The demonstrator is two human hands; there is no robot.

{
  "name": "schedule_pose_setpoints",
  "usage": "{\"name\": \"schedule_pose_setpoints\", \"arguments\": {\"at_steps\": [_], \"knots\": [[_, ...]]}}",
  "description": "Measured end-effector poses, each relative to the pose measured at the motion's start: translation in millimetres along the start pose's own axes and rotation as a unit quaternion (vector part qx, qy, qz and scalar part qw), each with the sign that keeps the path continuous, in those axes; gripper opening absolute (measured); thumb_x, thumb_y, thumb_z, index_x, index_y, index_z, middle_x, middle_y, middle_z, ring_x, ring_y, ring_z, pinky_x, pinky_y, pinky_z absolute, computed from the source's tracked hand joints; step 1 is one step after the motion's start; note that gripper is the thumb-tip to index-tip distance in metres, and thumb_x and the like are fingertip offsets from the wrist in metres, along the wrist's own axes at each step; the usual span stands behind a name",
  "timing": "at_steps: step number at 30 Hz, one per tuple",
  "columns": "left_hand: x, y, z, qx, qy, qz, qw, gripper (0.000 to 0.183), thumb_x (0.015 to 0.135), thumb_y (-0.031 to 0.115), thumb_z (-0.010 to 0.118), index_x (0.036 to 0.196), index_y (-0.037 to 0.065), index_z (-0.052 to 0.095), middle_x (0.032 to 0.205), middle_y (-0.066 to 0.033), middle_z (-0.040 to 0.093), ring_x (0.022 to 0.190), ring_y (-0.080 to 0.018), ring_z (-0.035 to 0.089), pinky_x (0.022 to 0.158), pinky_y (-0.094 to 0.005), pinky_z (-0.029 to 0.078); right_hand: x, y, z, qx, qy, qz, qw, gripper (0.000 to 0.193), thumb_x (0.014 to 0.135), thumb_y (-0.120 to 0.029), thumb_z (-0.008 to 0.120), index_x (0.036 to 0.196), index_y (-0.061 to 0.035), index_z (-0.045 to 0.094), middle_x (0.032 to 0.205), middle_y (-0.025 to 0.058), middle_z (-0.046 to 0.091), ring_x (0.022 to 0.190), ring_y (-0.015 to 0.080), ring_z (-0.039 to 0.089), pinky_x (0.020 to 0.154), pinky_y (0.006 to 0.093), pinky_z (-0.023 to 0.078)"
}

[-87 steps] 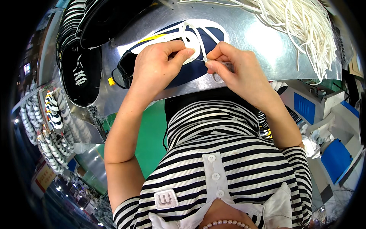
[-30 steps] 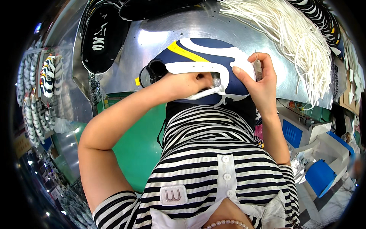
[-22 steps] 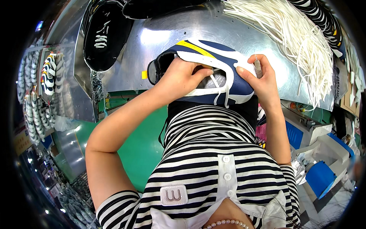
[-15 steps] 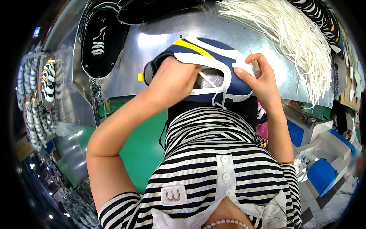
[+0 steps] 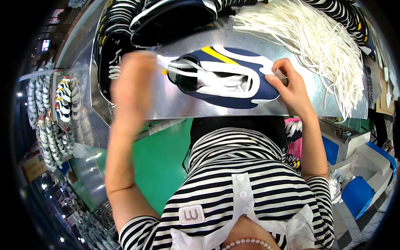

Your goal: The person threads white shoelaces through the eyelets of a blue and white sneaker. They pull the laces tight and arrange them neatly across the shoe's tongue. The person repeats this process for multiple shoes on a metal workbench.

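A navy shoe upper [image 5: 233,98] with white trim and a yellow stripe lies on the metal table, toe to the right. White shoelaces [image 5: 182,71] run from its throat out through the heel opening, stretched toward my left hand [image 5: 135,89]. That hand is smeared by motion, left of the heel, and the laces lead up to it. My right hand [image 5: 291,85] is at the toe, thumb pressed on the edge and fingers curled. Something small and greyish is partly hidden among those fingers.
A thick bundle of loose white laces [image 5: 304,41] spreads over the table's far right. Stacked dark uppers [image 5: 175,23] stand along the back and left. The metal table's front edge [image 5: 233,117] is close to my body. A grey and blue machine [image 5: 354,166] stands at lower right.
My left hand has moved from the upper's throat to the left, past the heel, drawing the laces out with it. The upper now lies flatter; my right hand stays at the toe.
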State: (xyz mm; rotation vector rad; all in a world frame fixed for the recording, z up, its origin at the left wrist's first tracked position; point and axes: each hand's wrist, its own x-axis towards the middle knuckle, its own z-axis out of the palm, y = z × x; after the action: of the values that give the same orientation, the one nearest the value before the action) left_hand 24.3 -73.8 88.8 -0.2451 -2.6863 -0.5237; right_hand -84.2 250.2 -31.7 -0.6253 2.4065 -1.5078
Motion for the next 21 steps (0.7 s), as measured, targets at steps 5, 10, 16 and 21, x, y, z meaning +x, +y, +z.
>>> {"name": "schedule_pose_setpoints", "arguments": {"at_steps": [5, 10, 16, 21], "knots": [[57, 51, 37, -0.070, 0.041, 0.144, 0.986, 0.016, 0.077, -0.003, 0.070, 0.089, 0.001, 0.061, 0.122, -0.0171, 0.063, 0.103, -0.0353, 0.059, 0.086, -0.0398, 0.049, 4, -6, 0, -0.231, 0.174, -0.160, 0.944, 0.020, 0.090, -0.019, 0.069, 0.094, -0.0044, 0.056, 0.097, 0.0095, 0.062, 0.085, 0.0266, 0.060, 0.079, 0.0346, 0.048], [64, 58, 52, -0.112, 0.042, 0.160, 0.980, 0.016, 0.077, -0.001, 0.072, 0.089, 0.002, 0.062, 0.125, -0.0124, 0.063, 0.108, -0.0325, 0.057, 0.089, -0.0412, 0.047, -20, -33, -4, 0.182, 0.085, 0.001, 0.980, 0.022, 0.088, -0.013, 0.071, 0.106, -0.0029, 0.064, 0.094, 0.0032, 0.057, 0.083, 0.0139, 0.055, 0.078, 0.0266, 0.045], [63, 64, 66, -0.134, 0.013, 0.114, 0.984, 0.010, 0.083, -0.001, 0.069, 0.091, 0.000, 0.063, 0.124, -0.0138, 0.064, 0.109, -0.0266, 0.059, 0.090, -0.0353, 0.049, -4, -56, 23, 0.038, 0.077, -0.098, 0.991, 0.027, 0.081, -0.012, 0.077, 0.104, -0.0046, 0.067, 0.093, 0.0056, 0.058, 0.078, 0.0200, 0.060, 0.070, 0.0301, 0.049], [57, 47, 67, -0.172, 0.026, 0.051, 0.983, 0.009, 0.082, 0.003, 0.070, 0.089, 0.003, 0.064, 0.120, -0.0116, 0.065, 0.106, -0.0297, 0.058, 0.090, -0.0379, 0.047, -11, -44, 36, -0.079, 0.045, -0.086, 0.992, 0.020, 0.080, -0.010, 0.076, 0.098, -0.0068, 0.067, 0.100, 0.0079, 0.058, 0.082, 0.0275, 0.063, 0.071, 0.0361, 0.051]]}}
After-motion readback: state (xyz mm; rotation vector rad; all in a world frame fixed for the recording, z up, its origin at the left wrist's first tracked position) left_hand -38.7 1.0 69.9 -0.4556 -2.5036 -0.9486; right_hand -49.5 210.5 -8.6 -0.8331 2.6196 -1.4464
